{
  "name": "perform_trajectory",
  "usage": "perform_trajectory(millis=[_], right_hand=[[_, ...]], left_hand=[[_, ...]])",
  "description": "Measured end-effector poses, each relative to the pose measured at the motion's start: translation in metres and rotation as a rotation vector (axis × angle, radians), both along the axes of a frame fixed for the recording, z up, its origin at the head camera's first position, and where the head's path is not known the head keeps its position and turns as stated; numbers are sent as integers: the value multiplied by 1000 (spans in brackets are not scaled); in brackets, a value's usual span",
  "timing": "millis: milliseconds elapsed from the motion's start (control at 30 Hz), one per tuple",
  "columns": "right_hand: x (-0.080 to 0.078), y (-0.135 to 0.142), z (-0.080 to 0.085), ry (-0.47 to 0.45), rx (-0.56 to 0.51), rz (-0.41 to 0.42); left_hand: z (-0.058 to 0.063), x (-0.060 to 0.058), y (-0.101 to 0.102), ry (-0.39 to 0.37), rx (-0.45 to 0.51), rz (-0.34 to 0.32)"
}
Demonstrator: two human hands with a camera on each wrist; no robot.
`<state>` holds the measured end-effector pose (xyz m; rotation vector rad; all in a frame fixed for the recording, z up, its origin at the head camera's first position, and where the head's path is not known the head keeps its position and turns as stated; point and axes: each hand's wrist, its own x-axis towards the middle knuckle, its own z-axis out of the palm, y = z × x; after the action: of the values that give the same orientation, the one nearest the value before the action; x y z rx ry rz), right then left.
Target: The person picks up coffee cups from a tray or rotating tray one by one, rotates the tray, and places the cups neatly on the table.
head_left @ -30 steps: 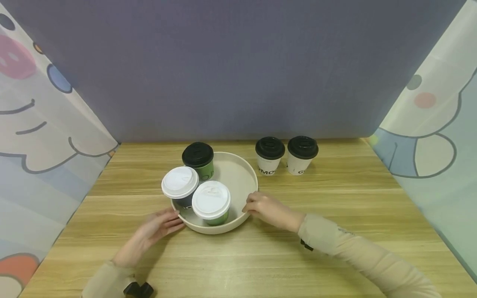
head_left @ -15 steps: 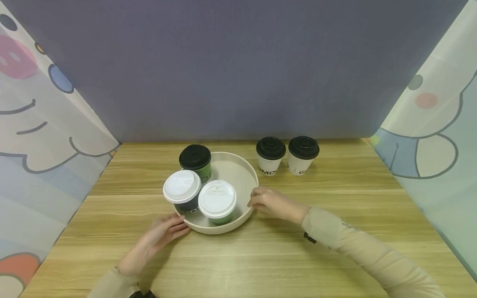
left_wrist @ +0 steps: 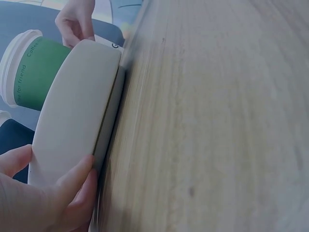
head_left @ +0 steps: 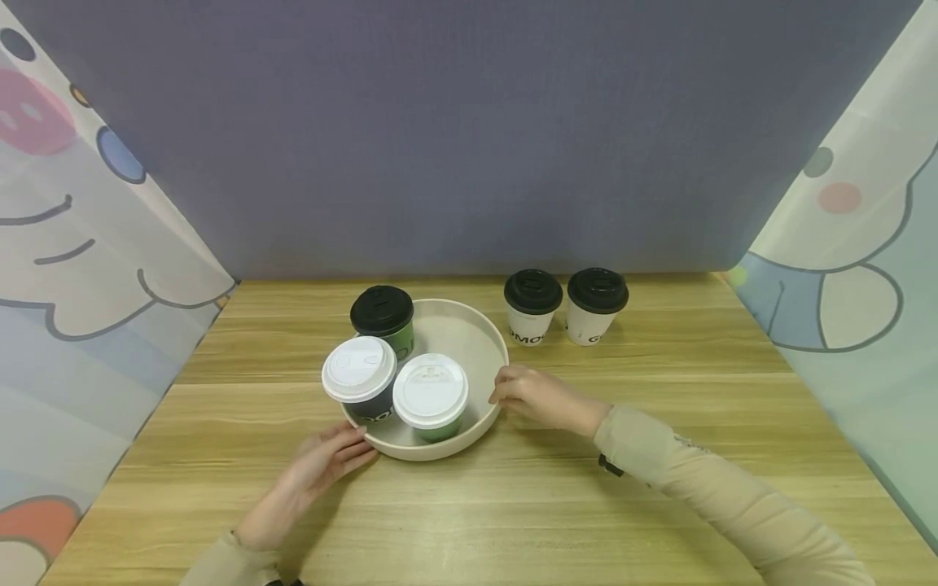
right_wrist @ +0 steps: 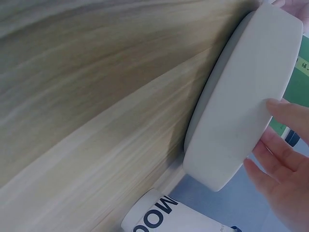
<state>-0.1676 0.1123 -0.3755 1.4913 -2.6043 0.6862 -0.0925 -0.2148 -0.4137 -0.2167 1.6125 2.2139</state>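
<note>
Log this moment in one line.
left hand: holds tray, near left; right hand: holds tray, right; in tray: black-lidded green cup, white-lidded green cup, white-lidded dark cup; on table: two black-lidded white cups

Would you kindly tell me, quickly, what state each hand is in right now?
Left hand: closed, holding the tray by its near left edge.
Right hand: closed, pinching the same tray at its right edge.

Left hand (head_left: 322, 467) grips, thumb (left_wrist: 14, 160) spread — right hand (head_left: 538, 397) pinches, fingers (right_wrist: 280, 153) apparently curled.
</note>
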Motion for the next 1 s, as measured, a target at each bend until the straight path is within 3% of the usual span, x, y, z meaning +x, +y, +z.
perform_trajectory(millis=[467,733,1000], right_hand=[[-1,-5,15,49,-5,-47],[-3,-14,35,116,-2,-89],[-3,-25,53,114,4,-84]], left_hand=[[-1,1,1,10,-4,3],[-1,1,0,6,-5,2],[-3,0,0,7,-18,9]])
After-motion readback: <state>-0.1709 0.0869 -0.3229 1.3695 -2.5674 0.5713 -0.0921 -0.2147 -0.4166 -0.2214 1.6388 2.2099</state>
